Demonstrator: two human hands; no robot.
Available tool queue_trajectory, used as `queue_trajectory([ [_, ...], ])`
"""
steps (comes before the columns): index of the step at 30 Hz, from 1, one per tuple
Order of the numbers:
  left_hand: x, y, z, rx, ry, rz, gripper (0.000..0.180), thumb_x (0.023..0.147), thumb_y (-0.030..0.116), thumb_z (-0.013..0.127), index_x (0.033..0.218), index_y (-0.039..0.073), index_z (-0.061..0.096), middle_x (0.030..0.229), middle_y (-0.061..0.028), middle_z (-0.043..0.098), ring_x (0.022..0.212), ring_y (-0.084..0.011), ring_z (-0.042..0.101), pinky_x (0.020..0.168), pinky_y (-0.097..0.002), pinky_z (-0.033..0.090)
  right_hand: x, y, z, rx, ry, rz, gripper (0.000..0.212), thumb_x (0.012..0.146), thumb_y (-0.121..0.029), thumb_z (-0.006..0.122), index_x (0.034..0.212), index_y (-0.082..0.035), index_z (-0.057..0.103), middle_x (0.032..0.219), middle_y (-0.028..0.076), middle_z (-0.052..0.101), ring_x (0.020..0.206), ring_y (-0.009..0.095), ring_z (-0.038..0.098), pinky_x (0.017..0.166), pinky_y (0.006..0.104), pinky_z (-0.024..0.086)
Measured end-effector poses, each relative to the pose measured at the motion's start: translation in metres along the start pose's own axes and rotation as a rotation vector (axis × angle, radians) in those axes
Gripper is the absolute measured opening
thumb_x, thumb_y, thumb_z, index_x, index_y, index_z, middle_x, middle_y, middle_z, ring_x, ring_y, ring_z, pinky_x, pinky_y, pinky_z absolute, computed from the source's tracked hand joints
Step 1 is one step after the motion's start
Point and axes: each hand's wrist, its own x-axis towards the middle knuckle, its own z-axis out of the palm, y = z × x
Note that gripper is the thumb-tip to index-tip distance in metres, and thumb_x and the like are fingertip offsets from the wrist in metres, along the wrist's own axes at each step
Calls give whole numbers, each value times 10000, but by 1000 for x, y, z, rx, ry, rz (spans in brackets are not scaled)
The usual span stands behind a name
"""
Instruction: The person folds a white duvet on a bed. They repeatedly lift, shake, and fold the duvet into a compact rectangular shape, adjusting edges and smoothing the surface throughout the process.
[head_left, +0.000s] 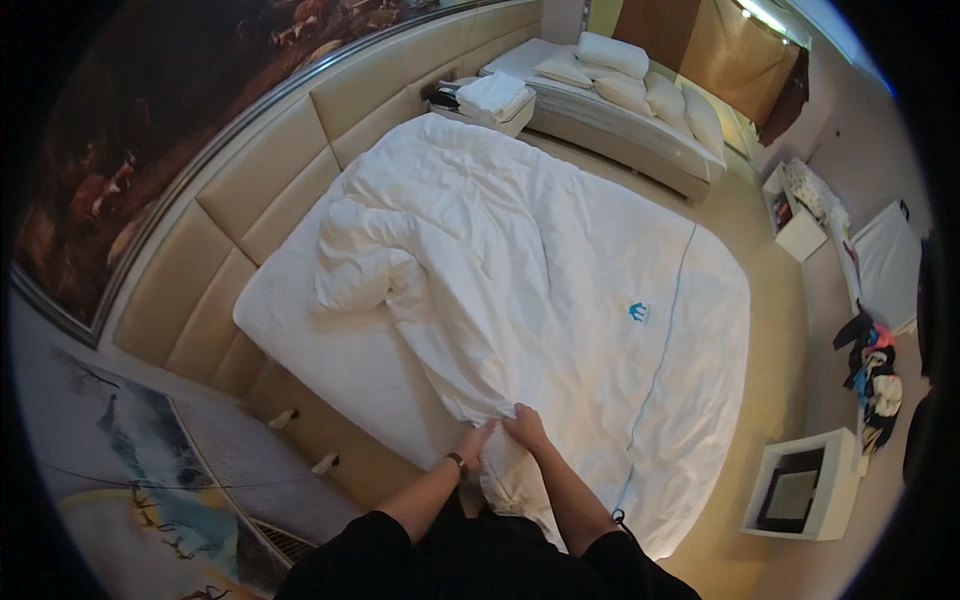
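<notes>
A white duvet (470,240) lies bunched and creased over the bed, with a blue line and a small blue emblem towards its right end. At the near side of the bed, my left hand (476,442) is closed on the duvet's edge. Just right of it, my right hand (524,427) pinches the same edge, the cloth gathered between the two. Below them a corner of the duvet hangs over the bedside. The bare white mattress (370,375) shows to the left, where the duvet is folded back.
A padded beige headboard (255,190) runs along the left wall. Beyond the bed, a nightstand (510,118) holds folded white linen, and a second bed (610,140) carries several pillows. At the right stand a white cabinet (840,480) and a pile of clothes (880,385).
</notes>
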Motion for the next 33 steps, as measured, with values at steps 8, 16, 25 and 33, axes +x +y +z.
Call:
queue_trajectory([
  [8, 65, 101, -30, -413, 22, -1, 590, 930, 487, 464, 1371, 97, 427, 1327, -98, 502, 1181, -284, 479, 990, -417, 416, -18, -42, -19, 779, -197, 188, 326, 810, -53, 428, 1044, 23, 642, 921, 39, 658, 786, 123, 596, 707, 264, 480],
  [16, 132, 130, -40, -708, -134, -177, 479, 950, 369, 463, 1340, 92, 439, 1308, -101, 505, 1156, -273, 500, 959, -417, 443, -17, -89, -35, 618, -301, 362, 349, 805, -93, 475, 1085, 41, 634, 964, 38, 651, 858, 141, 586, 786, 273, 468],
  [25, 128, 143, -82, -269, 51, -107, 423, 954, 321, 473, 1292, 66, 468, 1273, -109, 519, 1112, -261, 531, 918, -401, 468, 34, -56, -3, -350, 152, 124, 302, 782, -100, 586, 1066, -1, 618, 898, 81, 652, 865, 171, 612, 735, 300, 486],
  [33, 44, 192, -110, 348, 150, 156, 288, 906, 190, 562, 1077, -40, 584, 1020, -141, 624, 935, -232, 586, 778, -352, 465, 126, -147, 86, -428, 95, 30, 594, 794, -280, 646, 1238, 68, 461, 1105, 289, 584, 951, 398, 589, 791, 447, 497],
])
